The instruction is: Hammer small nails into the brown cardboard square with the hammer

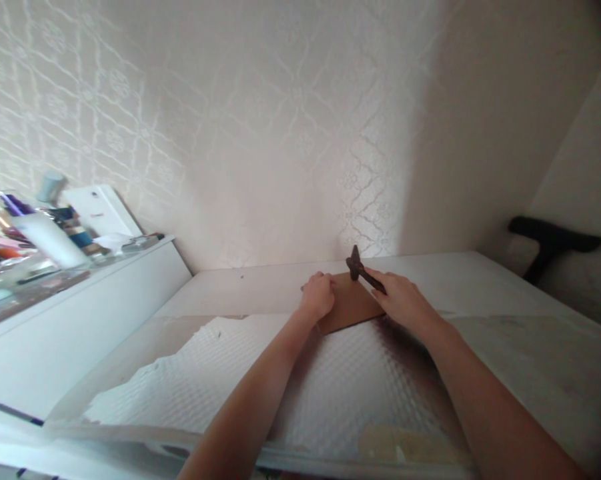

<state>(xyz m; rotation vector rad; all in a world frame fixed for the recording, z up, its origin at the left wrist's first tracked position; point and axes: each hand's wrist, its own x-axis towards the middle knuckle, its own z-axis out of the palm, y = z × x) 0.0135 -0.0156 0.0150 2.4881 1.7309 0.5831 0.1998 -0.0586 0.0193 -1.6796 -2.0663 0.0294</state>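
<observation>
A flat brown board (349,305) lies on the white table near the wall. My left hand (319,293) is closed at its left edge, with the fingers curled over its far left corner; whether anything small is pinched there I cannot make out. My right hand (403,297) is wrapped round the handle of a small dark brown hammer (354,263). The hammer's head stands over the board's far edge, its striking end at or just above the surface; I cannot tell whether they touch.
Under the board and my arms lies a white quilted-textured sheet (190,380) with a ragged left edge. To the left, a white cabinet (80,333) carries bottles, a white box (100,210) and clutter. A black T-shaped chair armrest (550,240) stands at right. Patterned wallpaper rises behind.
</observation>
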